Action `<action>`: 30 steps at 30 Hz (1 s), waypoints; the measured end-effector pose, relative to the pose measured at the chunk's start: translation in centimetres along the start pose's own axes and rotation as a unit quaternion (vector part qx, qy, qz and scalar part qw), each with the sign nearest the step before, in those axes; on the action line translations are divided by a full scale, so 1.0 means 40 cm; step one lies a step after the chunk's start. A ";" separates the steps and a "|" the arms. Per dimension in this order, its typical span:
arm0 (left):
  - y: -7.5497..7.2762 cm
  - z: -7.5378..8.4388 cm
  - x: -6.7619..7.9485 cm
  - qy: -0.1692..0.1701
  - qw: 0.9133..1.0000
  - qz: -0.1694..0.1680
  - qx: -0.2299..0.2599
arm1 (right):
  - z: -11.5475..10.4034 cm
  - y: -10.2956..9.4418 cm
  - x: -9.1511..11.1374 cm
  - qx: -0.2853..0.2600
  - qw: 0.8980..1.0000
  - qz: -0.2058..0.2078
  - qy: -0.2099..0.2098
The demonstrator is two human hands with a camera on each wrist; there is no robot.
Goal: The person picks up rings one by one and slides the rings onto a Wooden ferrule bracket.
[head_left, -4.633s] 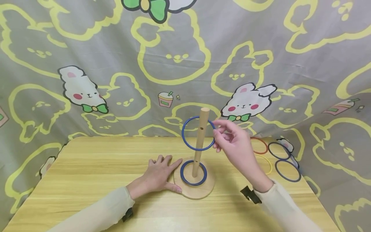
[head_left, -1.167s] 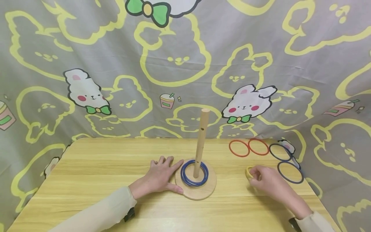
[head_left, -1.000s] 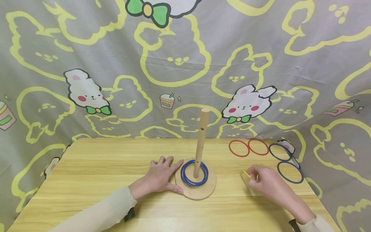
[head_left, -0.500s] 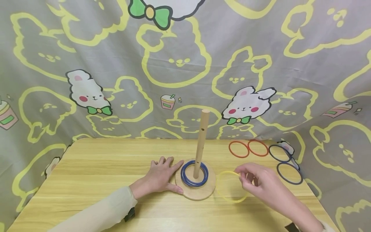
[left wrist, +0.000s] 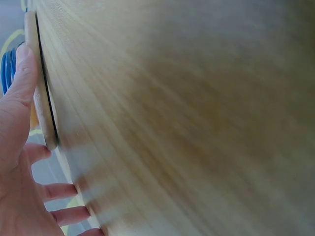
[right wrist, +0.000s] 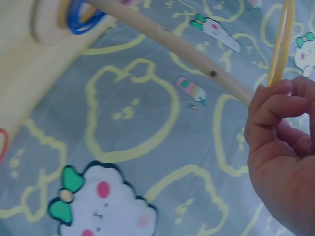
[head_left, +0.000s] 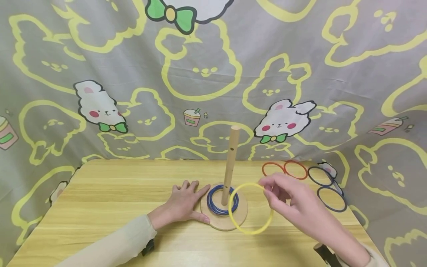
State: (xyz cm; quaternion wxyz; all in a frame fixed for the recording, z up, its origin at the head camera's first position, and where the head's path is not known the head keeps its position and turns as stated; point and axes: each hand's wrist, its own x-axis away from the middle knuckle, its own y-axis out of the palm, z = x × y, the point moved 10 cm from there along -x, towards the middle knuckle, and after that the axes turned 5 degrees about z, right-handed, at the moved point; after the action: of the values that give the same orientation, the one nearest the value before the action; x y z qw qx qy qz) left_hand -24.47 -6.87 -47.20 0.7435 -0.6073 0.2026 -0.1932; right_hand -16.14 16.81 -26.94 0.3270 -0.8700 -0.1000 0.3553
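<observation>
A wooden post (head_left: 231,159) rises from a round wooden base (head_left: 223,223) at the table's middle. Several blue rings (head_left: 209,207) lie around its foot. My left hand (head_left: 180,204) rests flat beside the base with fingers spread; in the left wrist view its thumb (left wrist: 25,73) presses on the base's rim. My right hand (head_left: 297,200) pinches a yellow ring (head_left: 251,233) between thumb and fingers, raised to the right of the post. From the head, the ring overlaps the base's right side; the right wrist view has it nearly edge-on above the fingertips.
Two red rings (head_left: 298,178) lie side by side at the table's back right, one partly covered by my right hand. Two dark blue rings (head_left: 335,211) lie further right near the edge. A patterned curtain (head_left: 133,66) hangs behind the wooden table (head_left: 116,193).
Earlier my right hand held a blue ring at the post, and that ring now lies at its foot. Since then it has picked up the yellow ring and lifted it leftward. My left hand stays put.
</observation>
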 end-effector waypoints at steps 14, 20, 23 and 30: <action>0.007 -0.007 0.002 0.001 1.000 0.000 0.000 | -0.075 -0.043 -0.150 -0.149 0.982 0.116 -0.012; 0.005 -0.005 0.002 0.005 1.000 0.003 0.001 | -0.052 -0.050 -0.188 -0.175 0.975 0.133 0.038; 0.006 -0.005 0.001 0.006 1.000 0.005 0.000 | -0.030 -0.047 -0.201 -0.175 0.973 0.138 0.062; 0.005 -0.006 0.000 0.005 1.000 0.007 -0.002 | 0.037 -0.016 -0.208 -0.186 0.970 0.121 0.103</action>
State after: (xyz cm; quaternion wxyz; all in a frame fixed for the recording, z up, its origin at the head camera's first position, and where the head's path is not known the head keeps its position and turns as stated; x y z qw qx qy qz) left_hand -24.59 -7.02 -47.46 0.7427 -0.6062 0.2108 -0.1912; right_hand -23.15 14.66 -22.70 0.1224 -0.9529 -0.0240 0.2763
